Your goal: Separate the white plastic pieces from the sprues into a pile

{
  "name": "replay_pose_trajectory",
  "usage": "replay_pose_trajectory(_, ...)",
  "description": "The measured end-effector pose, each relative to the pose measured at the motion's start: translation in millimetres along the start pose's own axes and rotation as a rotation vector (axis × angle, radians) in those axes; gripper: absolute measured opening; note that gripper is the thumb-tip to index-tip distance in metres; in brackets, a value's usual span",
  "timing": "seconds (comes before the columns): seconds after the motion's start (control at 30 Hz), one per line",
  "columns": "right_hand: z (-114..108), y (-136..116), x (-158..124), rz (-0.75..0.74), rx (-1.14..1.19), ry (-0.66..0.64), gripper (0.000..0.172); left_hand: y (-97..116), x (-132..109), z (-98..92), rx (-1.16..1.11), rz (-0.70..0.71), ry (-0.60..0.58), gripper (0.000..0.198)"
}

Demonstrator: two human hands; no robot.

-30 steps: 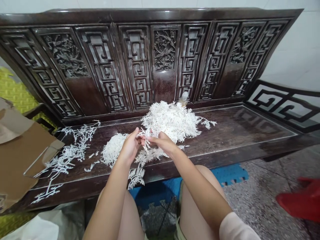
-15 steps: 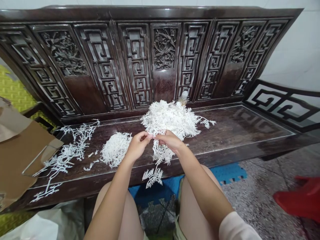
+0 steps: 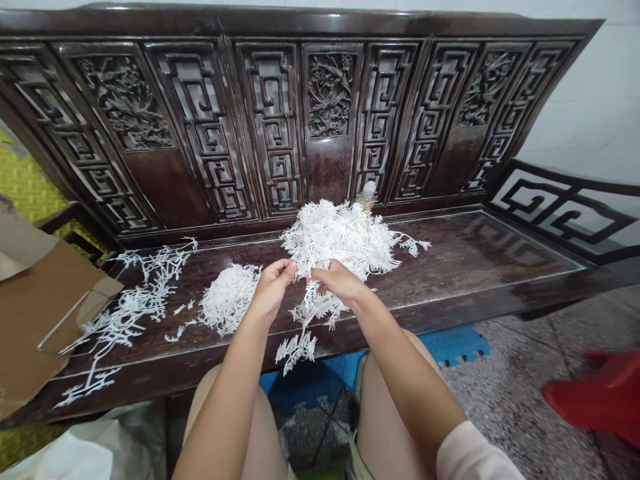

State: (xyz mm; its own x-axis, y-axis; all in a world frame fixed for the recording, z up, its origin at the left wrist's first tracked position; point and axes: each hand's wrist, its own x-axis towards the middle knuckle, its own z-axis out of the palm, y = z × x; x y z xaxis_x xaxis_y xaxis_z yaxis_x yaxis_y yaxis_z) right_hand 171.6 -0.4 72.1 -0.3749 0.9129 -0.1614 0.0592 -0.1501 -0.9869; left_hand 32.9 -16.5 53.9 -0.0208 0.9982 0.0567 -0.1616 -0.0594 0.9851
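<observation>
Head view: a dark carved bench (image 3: 475, 267) with white branched pieces along its seat, both hands over the front edge near the middle.
Left hand (image 3: 271, 288): thumb and fingertips together beside the large heap; whether they pinch a small piece, I cannot tell.
Right hand (image 3: 343, 281): just beside the left, thumb and fingers clamped on a white branch.
White branch (image 3: 299, 348): hangs below the right hand, its tufted lower end in front of the bench's front edge; its upper part merges with the white behind.
Large heap (image 3: 337, 233): mid-seat, spreading from near the back edge toward the hands, a loose sprig (image 3: 413, 244) at its right side.
Small heap (image 3: 227, 300): near the front edge, left of the hands, partly covered by the left one.
Sparse branches (image 3: 143, 293): toward the bench's left end, reaching over the front left corner.
Bottle (image 3: 368, 196): upright at the back edge, its lower part hidden by the large heap.
Cardboard (image 3: 40, 320): at the left end, touching the sparse branches.
Floor: blue mat (image 3: 463, 347) below the front edge, red plastic object (image 3: 595, 397) farther right.
</observation>
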Motion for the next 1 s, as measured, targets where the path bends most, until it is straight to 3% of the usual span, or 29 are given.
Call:
replay_pose_trajectory(0.13,2,2,1,0.015,0.019,0.011,0.008,-6,5,5.6,-0.195,-0.084,0.048,0.026)
replay_pose_trajectory(0.2,-6,0,-1,0.035,0.002,0.02,0.009,-7,11,-6.0,-0.217,-0.09,0.116,0.024)
replay_pose_trajectory(0.27,-24,-1,-4,0.066,-0.028,0.057,0.012,-7,21,-32.3,-0.127,-0.055,0.261,0.022)
replay_pose_trajectory(0.33,-44,-2,-7,0.099,-0.038,0.204,0.017,-10,30,-66.9,0.087,-0.036,0.426,0.022)
replay_pose_trajectory(0.4,-57,-1,-8,0.112,-0.032,0.326,0.023,-18,36,-98.2,0.153,-0.059,0.478,0.021)
replay_pose_trajectory(0.5,-50,2,-4,0.184,-0.056,0.193,0.027,-39,37,-124.0,0.426,-0.255,0.464,0.021)
replay_pose_trajectory(0.6,-30,6,0,0.206,-0.049,0.014,0.028,-58,34,-131.2,0.599,-0.363,0.498,0.02)
replay_pose_trajectory(0.7,-19,9,4,0.175,-0.009,-0.083,0.022,-63,34,-129.5,0.718,-0.407,0.528,0.027)
replay_pose_trajectory(0.8,-21,14,8,0.124,0.035,-0.124,0.017,-53,36,-111.3,0.753,-0.384,0.443,0.033)
replay_pose_trajectory(0.9,-25,19,11,0.126,0.008,-0.087,0.021,-35,31,-72.6,0.643,-0.286,0.163,0.034)
replay_pose_trajectory(0.97,-25,21,12,0.136,-0.035,-0.08,0.022,-23,21,-43.3,0.468,-0.17,-0.163,0.045)
replay_pose_trajectory(1.0,-26,22,12,0.131,-0.055,-0.087,0.021,-18,16,-30.6,0.441,-0.123,-0.246,0.046)
